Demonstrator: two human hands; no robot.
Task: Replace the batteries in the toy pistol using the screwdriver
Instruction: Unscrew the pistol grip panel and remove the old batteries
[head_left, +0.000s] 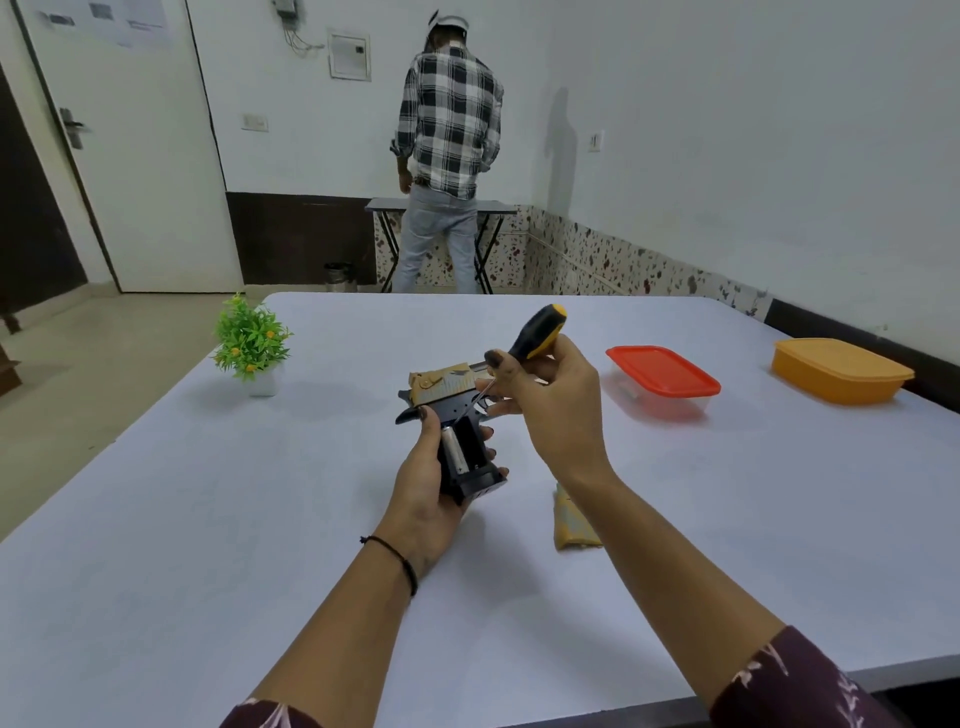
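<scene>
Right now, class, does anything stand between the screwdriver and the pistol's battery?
Nothing visible: the battery lies exposed in the toy pistol's open compartment, just below the screwdriver's shaft; the cover lies on the table.

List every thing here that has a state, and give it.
toy pistol: held in left hand, battery bay open, one battery inside
screwdriver: held in right hand, tip at pistol
cover: off, lying on table
red-lidded box: lid on
orange box: lid on
</scene>
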